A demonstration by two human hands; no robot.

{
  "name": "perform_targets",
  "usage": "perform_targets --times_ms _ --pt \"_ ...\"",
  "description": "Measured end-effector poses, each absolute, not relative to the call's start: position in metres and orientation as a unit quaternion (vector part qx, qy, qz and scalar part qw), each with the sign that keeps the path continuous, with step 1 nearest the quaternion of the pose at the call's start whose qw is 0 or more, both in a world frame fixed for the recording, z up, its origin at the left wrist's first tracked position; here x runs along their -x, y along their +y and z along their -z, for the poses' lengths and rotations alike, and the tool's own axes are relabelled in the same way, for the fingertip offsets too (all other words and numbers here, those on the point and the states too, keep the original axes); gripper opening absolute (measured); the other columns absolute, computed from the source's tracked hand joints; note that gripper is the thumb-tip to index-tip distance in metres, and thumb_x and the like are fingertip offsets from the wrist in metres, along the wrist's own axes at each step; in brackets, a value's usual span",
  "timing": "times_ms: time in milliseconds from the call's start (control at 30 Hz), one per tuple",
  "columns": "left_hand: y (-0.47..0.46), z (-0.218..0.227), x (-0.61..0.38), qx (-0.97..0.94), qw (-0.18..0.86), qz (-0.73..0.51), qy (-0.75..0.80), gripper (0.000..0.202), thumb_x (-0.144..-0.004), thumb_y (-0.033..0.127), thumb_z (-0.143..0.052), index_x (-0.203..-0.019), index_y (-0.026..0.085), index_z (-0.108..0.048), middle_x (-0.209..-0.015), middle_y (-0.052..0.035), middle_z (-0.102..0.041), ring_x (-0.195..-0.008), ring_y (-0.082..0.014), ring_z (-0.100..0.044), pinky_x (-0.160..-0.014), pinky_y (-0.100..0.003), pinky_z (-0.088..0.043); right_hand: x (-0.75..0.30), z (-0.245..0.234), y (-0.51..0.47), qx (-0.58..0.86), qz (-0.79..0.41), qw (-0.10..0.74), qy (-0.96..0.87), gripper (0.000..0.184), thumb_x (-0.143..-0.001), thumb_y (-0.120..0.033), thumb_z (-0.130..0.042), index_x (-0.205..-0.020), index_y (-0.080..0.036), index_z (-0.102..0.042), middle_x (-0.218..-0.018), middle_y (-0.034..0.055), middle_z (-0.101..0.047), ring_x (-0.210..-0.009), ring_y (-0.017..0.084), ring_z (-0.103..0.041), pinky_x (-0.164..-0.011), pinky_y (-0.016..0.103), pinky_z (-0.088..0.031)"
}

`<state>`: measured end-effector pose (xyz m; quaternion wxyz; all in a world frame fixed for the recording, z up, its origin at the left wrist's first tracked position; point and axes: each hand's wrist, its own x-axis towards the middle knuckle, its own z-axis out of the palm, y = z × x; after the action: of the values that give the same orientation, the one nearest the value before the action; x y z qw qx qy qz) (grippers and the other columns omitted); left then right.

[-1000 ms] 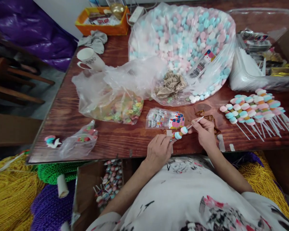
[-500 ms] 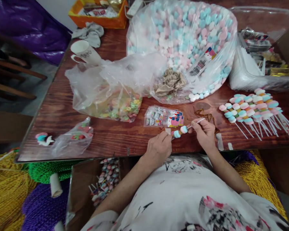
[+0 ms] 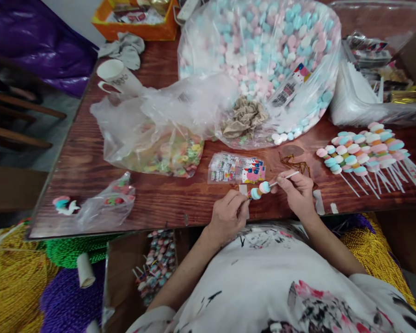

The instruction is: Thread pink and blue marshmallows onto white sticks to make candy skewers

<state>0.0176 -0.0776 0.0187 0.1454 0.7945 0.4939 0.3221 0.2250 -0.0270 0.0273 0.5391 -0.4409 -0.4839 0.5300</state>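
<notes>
Well, in the head view, the left hand (image 3: 229, 215) pinched the sweet end of a candy stick (image 3: 264, 187); the right hand (image 3: 296, 192) held its white stem; the candy stick was between both hands, over the tabletop (image 3: 166, 203) near its front edge; small labels (image 3: 235, 169) lay just behind; a candy pile (image 3: 364, 148) lay to the right; a big clear bag (image 3: 260, 41) of puffy sweets sat farther back.

Tipped the white stick (image 3: 293, 175) slightly flatter than a second ago, baring more end past the right hand (image 3: 298, 192). Turned the head camera, shifting the mug (image 3: 119, 79) and orange tray (image 3: 135, 31) up and left in view.
</notes>
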Motion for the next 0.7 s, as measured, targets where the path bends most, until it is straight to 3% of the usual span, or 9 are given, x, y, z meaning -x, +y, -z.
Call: perform_targets --times_ms 233,433,567,700 --pt "-0.073 -0.023 -0.007 -0.805 0.171 -0.310 0.476 0.011 -0.085 0.011 -0.051 -0.087 0.016 -0.061 -0.085 -0.0056 -0.062 -0.077 -0.0134 -0.059 -0.069 -0.024 -0.050 -0.222 -0.013 -0.027 0.490 -0.528 0.555 -0.417 0.014 -0.084 -0.034 -0.065 -0.080 -0.020 -0.065 -0.066 -0.0017 -0.070 -0.051 0.011 -0.061 -0.051 0.023 -0.049" --pt "-0.075 -0.019 -0.008 -0.791 0.184 -0.335 0.477 0.009 -0.086 0.011 -0.052 -0.091 0.016 -0.058 -0.083 -0.0045 -0.061 -0.078 -0.0136 -0.059 -0.069 -0.024 -0.050 -0.226 -0.013 -0.025 0.491 -0.532 0.552 -0.414 0.015 -0.083 -0.034 -0.065 -0.079 -0.020 -0.065 -0.065 -0.0023 -0.069 -0.050 0.010 -0.060 -0.051 0.022 -0.049" --pt "-0.072 -0.021 -0.012 -0.810 0.194 -0.283 0.475 0.016 -0.088 0.015 -0.053 -0.102 0.015 -0.060 -0.091 -0.0075 -0.063 -0.082 -0.0153 -0.060 -0.072 -0.027 -0.051 -0.226 -0.013 -0.028 0.463 -0.546 0.548 -0.432 0.014 -0.083 -0.033 -0.065 -0.078 -0.020 -0.065 -0.065 -0.0022 -0.069 -0.049 0.011 -0.060 -0.051 0.024 -0.050" --pt "-0.071 -0.020 -0.010 -0.835 0.166 -0.269 0.451 0.018 -0.088 0.012 -0.049 -0.096 0.016 -0.064 -0.089 -0.0081 -0.064 -0.081 -0.0159 -0.062 -0.074 -0.028 -0.052 -0.227 -0.016 -0.029 0.457 -0.543 0.540 -0.453 0.015 -0.083 -0.034 -0.064 -0.077 -0.020 -0.064 -0.064 -0.0015 -0.070 -0.050 0.011 -0.061 -0.050 0.024 -0.050"
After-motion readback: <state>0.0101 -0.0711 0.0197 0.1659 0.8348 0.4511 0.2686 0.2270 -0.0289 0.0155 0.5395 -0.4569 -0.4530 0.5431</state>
